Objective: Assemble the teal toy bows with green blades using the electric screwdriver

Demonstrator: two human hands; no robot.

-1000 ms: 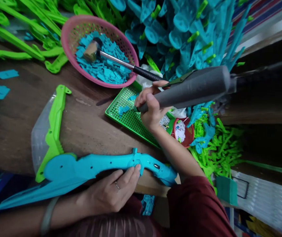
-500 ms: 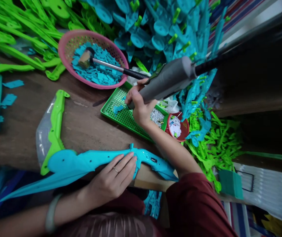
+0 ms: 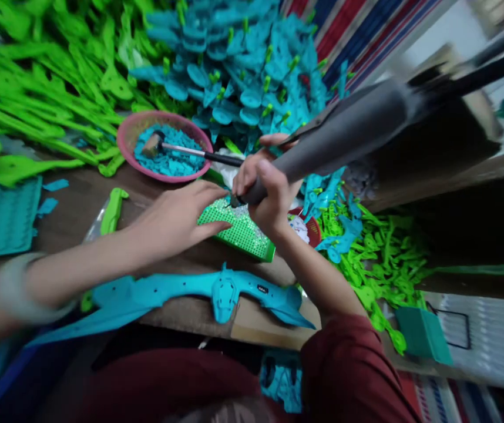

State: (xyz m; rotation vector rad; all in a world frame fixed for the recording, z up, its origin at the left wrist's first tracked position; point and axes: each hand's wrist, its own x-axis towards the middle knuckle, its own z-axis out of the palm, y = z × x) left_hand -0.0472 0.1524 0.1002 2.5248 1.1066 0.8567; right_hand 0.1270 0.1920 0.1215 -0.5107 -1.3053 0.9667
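My right hand [image 3: 269,188] is wrapped round a grey power screwdriver [image 3: 331,138], whose tip points down and left over the green perforated tray [image 3: 238,232]. Beside that tip, my left hand [image 3: 181,214] reaches over the tray's left end, thumb and fingers apart, with nothing visible between them. Small silvery pieces lie in the tray. Nearer to me, a long blue plastic bow-shaped part [image 3: 168,291] lies along the table edge, partly on a piece of cardboard [image 3: 261,323], touched by neither hand.
A pink basket [image 3: 122,138] of blue pieces holds a hammer [image 3: 185,151]. Piles of green parts [image 3: 58,106] and blue parts [image 3: 243,76] fill the back. A red basket [image 3: 316,232] stands right of the tray, a blue-green ridged tray [image 3: 3,220] at far left.
My left hand has let go of the blue part and moved up to the green tray. The screwdriver has shifted slightly right in my right hand. The whole view has shifted.
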